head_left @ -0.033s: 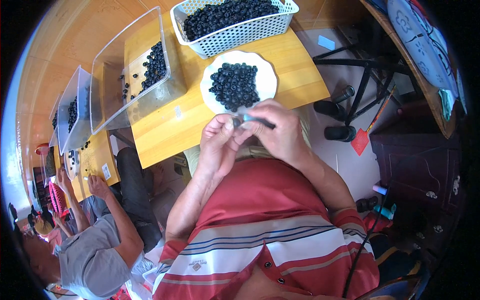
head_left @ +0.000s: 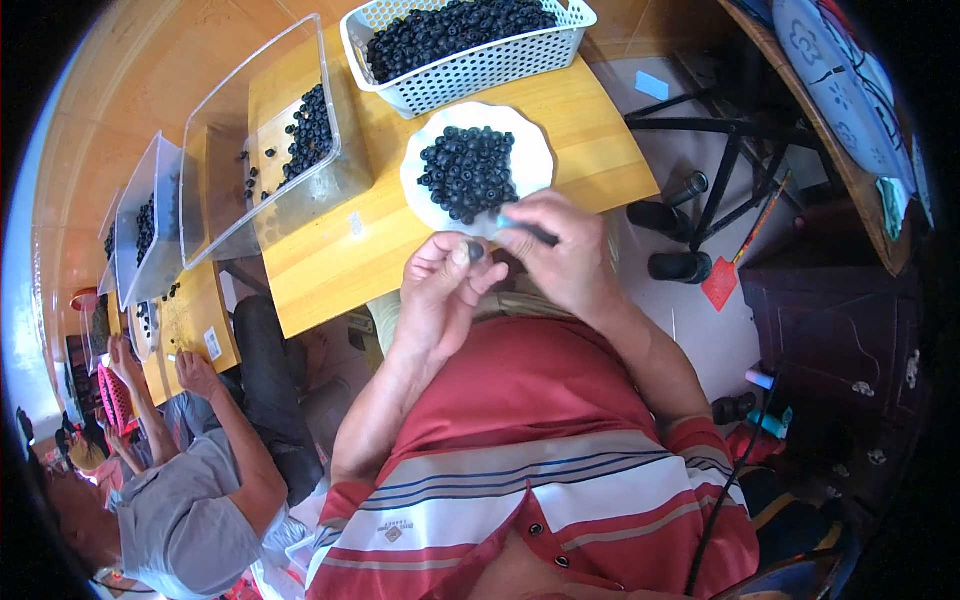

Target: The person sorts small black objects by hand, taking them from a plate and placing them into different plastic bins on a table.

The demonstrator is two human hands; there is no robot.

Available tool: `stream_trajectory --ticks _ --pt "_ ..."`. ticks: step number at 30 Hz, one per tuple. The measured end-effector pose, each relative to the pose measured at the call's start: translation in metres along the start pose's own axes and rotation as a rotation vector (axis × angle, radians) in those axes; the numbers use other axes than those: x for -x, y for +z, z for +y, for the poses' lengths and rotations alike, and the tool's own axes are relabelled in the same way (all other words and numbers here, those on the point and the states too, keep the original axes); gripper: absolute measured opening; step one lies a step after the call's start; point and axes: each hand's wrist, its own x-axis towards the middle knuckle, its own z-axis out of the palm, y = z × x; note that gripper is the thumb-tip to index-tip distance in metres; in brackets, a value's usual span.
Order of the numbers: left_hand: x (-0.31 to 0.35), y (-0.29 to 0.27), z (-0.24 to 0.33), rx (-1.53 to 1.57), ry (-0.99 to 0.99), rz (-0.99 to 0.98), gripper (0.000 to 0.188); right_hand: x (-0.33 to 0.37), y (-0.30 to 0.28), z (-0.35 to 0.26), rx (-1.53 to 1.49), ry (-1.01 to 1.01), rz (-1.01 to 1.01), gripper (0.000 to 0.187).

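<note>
My left hand (head_left: 438,290) pinches a small dark round bead-like piece (head_left: 474,251) between thumb and fingertips, just in front of the plate. Close by on the right, my right hand (head_left: 568,250) is closed around a slim dark-handled tool (head_left: 540,234) with a pale blue part near its front; its exact kind does not show. A small gap separates the two hands. Beyond them, a white scalloped plate (head_left: 535,165) bears a heap of dark round pieces (head_left: 468,172), some with a lighter centre. My right fingers overlap the plate's near rim.
On the wooden table (head_left: 330,290) stand a white perforated basket (head_left: 470,85) full of similar pieces and a clear plastic bin (head_left: 345,175) with loose ones. At left, a person in a grey shirt (head_left: 200,490) works at another table. A red fly swatter (head_left: 720,285) leans at right.
My right hand has drawn slightly right, away from the left, taking the tool off the dark piece. My left hand has barely moved and still holds the piece.
</note>
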Motion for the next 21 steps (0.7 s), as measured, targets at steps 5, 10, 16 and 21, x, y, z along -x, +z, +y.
stream_trajectory --ticks 5,10,16,21 --pt "-0.001 0.002 0.002 -0.026 0.046 0.029 0.013 -0.005 -0.014 -0.007 -0.05 -0.008 -0.031 0.021" --pt "-0.003 0.004 0.001 -0.02 0.044 0.05 0.013 0.001 -0.007 -0.01 -0.115 -0.085 -0.098 0.023" --pt "-0.002 -0.003 0.0 -0.023 0.029 0.041 0.011 0.002 -0.004 -0.013 -0.06 -0.116 -0.139 0.022" --pt "-0.002 -0.001 0.0 -0.019 0.016 0.031 0.012 0.003 -0.004 -0.011 -0.053 -0.124 -0.134 0.021"
